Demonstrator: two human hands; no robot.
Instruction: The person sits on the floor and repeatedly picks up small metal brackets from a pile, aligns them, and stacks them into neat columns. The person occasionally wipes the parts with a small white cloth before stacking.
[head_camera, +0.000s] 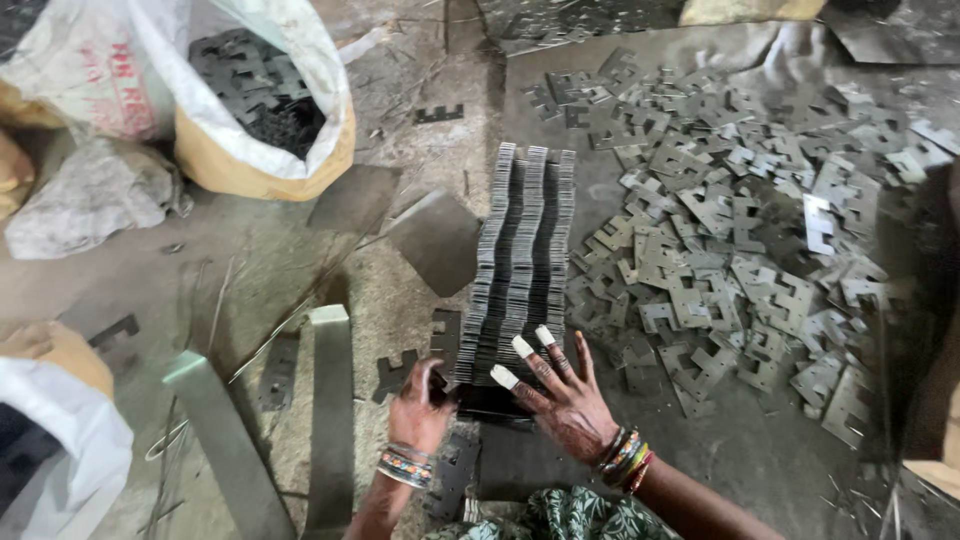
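Metal plate stack (522, 260) (1), 2 hands (495, 400) pressing

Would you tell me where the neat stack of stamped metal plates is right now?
In the head view, the stack of plates lies centre frame on the floor, its near end under the left hand and right hand, with loose plates to its right.

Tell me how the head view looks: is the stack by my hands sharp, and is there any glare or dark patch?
Head view: the stacked metal plates and both hands, left hand and right hand, are sharp. Pale glare washes the loose plates toward the top right; the right edge falls into deep shadow. The white sack looks bright, its inside dark.
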